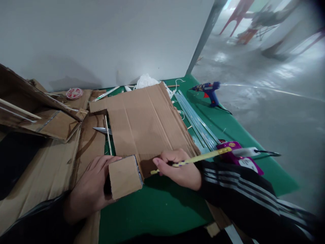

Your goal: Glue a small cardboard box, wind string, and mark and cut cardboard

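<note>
Over a green table (162, 210), our left hand (88, 189) lies palm-down with fingers curled around a small folded cardboard piece (125, 176), clamping it upright at the near edge of a large cardboard sheet (144, 122). Our right hand (179, 169), sleeve striped black and white, reaches in from the right with wrist bent and fingers pinched tight on a yellow pencil (193, 158), its tip touching the small piece's edge. Scissors (101, 129) lie left of the sheet, while a blue glue gun (209, 89) stands well apart at the table's far edge.
</note>
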Demonstrator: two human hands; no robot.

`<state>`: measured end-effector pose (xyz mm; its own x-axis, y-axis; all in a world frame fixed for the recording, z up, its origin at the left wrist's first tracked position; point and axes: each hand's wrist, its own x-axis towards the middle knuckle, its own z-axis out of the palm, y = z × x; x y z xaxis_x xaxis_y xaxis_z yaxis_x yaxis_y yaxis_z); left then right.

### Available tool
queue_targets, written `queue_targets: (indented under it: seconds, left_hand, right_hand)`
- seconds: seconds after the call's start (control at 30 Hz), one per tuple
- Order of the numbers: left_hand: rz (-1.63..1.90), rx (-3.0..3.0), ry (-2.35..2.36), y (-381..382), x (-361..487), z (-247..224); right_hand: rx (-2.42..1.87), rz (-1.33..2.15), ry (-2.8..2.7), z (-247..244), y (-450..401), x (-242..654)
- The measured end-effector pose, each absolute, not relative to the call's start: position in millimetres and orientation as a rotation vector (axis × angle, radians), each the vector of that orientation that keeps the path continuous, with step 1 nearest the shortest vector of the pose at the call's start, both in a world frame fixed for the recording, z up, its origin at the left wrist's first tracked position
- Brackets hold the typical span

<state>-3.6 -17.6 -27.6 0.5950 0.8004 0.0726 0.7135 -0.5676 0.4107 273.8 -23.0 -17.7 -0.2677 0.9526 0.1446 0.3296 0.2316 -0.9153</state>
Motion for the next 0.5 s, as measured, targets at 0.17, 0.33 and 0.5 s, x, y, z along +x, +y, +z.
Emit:
queue_targets:
  seconds: [0.17,0.33,0.5]
  left_hand:
    - [0.33,2.503,1.227,-17.2,-3.6,-27.5]
    - [0.342,2.501,1.246,-18.1,-3.1,-26.7]
    - [0.389,2.481,1.231,-17.8,-1.7,-26.0]
  right_hand:
    - [-1.281,1.161,-1.591,-14.4,-20.6,279.6]
    - [-1.134,1.154,-1.751,-13.0,-20.5,283.4]
    - [-1.266,1.04,-1.738,-17.5,-22.6,279.8]
